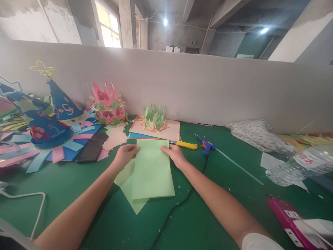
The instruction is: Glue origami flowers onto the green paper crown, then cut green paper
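Between my two hands is a light green sheet of paper [154, 173], held by its upper corners in front of me. My left hand [125, 155] pinches the upper left edge with thumb and fingers. At the upper right edge my right hand [177, 155] has a matching pinch, with the thumb on top. A second green sheet [135, 205] lies on the table partly under the held one, turned at an angle. Just beyond my right hand lies a yellow-handled utility knife [187, 145], its other end partly hidden by the paper.
Behind the hands, a green paper crown [153, 118] sits on stacked coloured sheets. Pink crowns [107, 104], blue cone hats [65, 104] and a black phone [90, 148] stand or lie left. A blue glue gun [207, 146], plastic bottle [301, 165] and pink power strip [288, 218] are right.
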A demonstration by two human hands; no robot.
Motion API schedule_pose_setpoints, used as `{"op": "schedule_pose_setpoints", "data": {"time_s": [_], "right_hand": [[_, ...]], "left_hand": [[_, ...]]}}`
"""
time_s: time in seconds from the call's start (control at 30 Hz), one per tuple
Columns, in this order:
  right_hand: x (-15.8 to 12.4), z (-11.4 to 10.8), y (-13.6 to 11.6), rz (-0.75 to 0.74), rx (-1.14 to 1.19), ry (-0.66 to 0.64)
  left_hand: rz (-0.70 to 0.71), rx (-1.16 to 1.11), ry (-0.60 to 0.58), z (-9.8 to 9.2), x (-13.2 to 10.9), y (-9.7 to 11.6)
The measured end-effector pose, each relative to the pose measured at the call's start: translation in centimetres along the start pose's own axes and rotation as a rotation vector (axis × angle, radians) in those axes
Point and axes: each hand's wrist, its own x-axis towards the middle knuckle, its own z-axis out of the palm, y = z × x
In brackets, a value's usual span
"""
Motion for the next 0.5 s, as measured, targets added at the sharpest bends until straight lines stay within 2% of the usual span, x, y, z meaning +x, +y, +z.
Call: {"op": "schedule_pose_setpoints", "data": {"time_s": [0.2, 0.5], "right_hand": [[-0.09, 0.38, -0.14, -0.027, 0.077, 0.029], [0.09, 0.3, -0.56, -0.029, 0.17, 0.072]], "left_hand": [[0.054, 0.07, 0.009, 0.13, -0.21, 0.03], [0.018, 0.109, -0.034, 0.35, -0.85, 0.83]]}}
